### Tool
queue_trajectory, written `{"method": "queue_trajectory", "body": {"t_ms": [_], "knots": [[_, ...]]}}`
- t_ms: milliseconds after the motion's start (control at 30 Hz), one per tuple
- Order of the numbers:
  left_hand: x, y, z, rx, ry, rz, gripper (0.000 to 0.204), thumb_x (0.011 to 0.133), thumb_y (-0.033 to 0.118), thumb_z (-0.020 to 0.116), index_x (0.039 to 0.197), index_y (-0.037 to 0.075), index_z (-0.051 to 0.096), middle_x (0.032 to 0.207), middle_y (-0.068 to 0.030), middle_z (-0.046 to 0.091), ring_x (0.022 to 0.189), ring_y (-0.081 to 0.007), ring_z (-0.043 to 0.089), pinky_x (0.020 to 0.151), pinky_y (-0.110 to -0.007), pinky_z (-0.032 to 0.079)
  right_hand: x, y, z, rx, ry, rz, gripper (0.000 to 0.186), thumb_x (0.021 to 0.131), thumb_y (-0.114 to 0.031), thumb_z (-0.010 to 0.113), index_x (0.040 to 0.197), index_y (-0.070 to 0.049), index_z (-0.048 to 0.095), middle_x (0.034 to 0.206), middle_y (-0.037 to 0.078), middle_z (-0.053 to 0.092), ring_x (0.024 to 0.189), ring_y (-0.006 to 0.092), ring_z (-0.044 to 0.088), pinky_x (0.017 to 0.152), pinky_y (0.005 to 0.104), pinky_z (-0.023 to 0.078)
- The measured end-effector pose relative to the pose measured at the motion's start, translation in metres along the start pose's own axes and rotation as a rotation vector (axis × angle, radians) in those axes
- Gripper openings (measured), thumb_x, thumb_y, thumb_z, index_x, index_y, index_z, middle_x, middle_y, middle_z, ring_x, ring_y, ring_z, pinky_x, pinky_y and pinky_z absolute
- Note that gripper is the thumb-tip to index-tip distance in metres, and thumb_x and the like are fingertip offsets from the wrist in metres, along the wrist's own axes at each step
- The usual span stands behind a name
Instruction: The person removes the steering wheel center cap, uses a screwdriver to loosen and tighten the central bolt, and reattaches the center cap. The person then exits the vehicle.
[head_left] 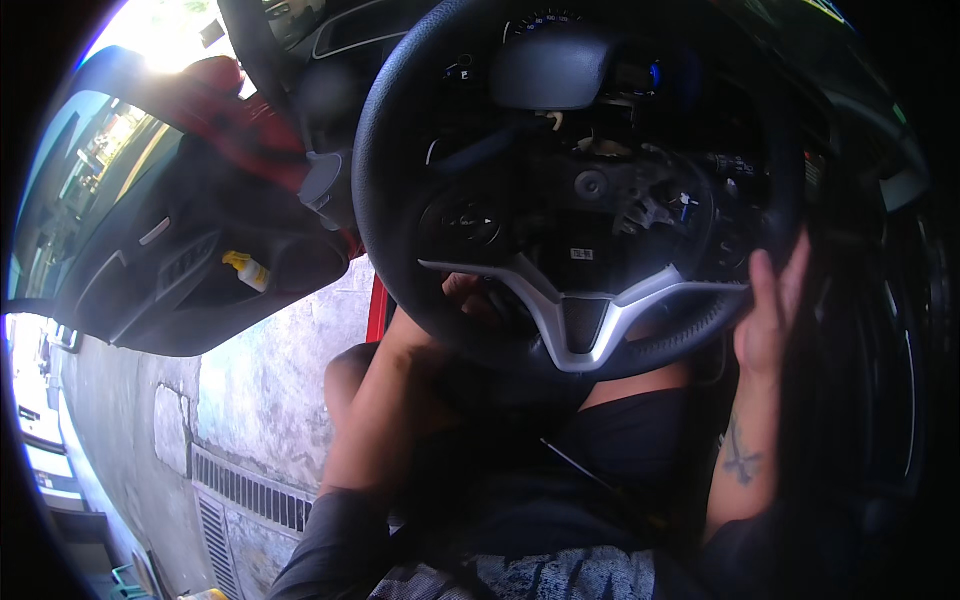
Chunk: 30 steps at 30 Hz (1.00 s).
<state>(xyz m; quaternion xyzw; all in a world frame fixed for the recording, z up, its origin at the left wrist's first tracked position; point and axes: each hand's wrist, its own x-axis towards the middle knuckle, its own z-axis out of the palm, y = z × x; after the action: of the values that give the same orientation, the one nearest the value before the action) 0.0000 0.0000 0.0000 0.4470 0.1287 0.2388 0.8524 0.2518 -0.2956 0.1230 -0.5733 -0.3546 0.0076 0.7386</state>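
A black steering wheel (372, 170) with a silver lower trim piece (578, 345) fills the upper middle. Its centre is uncovered, exposing a dark hub (592, 185) with metal brackets and small connectors. My right hand (768, 318) holds the lower right rim, thumb on the near side and fingers along the outside. My left hand (462, 288) reaches in behind the wheel's lower left part; its fingers are mostly hidden there. Across my lap lies a thin metal shaft (580, 464), probably a screwdriver's, its handle end lost in shadow.
To the left stands the open car door (130, 270), with a white bottle with a yellow spray top (248, 270) in its pocket. Concrete floor with a drain grate (250, 490) shows below. Behind the wheel sits the instrument cluster hood (550, 75). The right side is dark.
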Motion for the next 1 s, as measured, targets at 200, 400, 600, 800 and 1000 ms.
{"method": "queue_trajectory", "body": {"t_ms": [200, 400, 600, 800, 1000], "knots": [[0.014, -0.003, -0.045, 0.287, -0.234, 0.149, 0.044, 0.091, 0.001, 0.079, 0.135, 0.003, 0.069, 0.128, -0.0065, 0.072, 0.117, -0.0185, 0.069, 0.098, -0.031, 0.057, 0.002, 0.002, 0.022, -0.122, 0.16, -0.028, 0.062, 0.104, -0.021, 0.074, 0.155, -0.002, 0.045, 0.135, 0.012, 0.063, 0.119, 0.0187, 0.064, 0.106, 0.0331, 0.05], [0.022, -0.002, -0.066, 0.434, -0.184, 0.177, 0.05, 0.087, 0.003, 0.082, 0.134, -0.001, 0.07, 0.128, -0.0087, 0.073, 0.116, -0.0201, 0.07, 0.099, -0.034, 0.056, 0.001, 0.01, 0.018, -0.139, 0.14, 0.041, 0.078, 0.104, -0.033, 0.075, 0.164, -0.002, 0.036, 0.153, 0.017, 0.053, 0.139, 0.0274, 0.054, 0.118, 0.0411, 0.043], [0.014, -0.002, -0.048, 0.605, 0.022, 0.074, 0.048, 0.086, 0.004, 0.081, 0.134, 0.002, 0.071, 0.126, -0.0083, 0.073, 0.119, -0.021, 0.069, 0.099, -0.034, 0.056, -0.005, 0.0, 0.029, -0.603, 0.286, -0.352, 0.076, 0.103, -0.022, 0.075, 0.163, 0.001, 0.034, 0.156, 0.021, 0.052, 0.14, 0.0318, 0.055, 0.118, 0.0443, 0.041], [0.014, -0.002, -0.026, 0.869, 0.058, 0.302, 0.05, 0.092, 0.015, 0.079, 0.139, 0.003, 0.066, 0.131, -0.0107, 0.07, 0.122, -0.024, 0.068, 0.103, -0.038, 0.055, -0.02, -0.039, 0.083, -0.741, -0.33, -0.701, 0.025, 0.085, 0.006, 0.07, 0.108, -0.002, 0.077, 0.107, 0.01, 0.074, 0.098, 0.0288, 0.068, 0.089, 0.0421, 0.053], [0.035, -0.009, -0.012, 0.98, 0.015, 0.56, 0.054, 0.097, 0.026, 0.076, 0.144, 0.004, 0.061, 0.137, -0.0131, 0.067, 0.125, -0.0269, 0.066, 0.107, -0.041, 0.054, -0.023, -0.009, 0.116, -1.061, -0.633, -0.528, 0.033, 0.095, -0.032, 0.073, 0.115, -0.006, 0.078, 0.097, 0.008, 0.069, 0.104, 0.0279, 0.064, 0.102, 0.0491, 0.045]]}}
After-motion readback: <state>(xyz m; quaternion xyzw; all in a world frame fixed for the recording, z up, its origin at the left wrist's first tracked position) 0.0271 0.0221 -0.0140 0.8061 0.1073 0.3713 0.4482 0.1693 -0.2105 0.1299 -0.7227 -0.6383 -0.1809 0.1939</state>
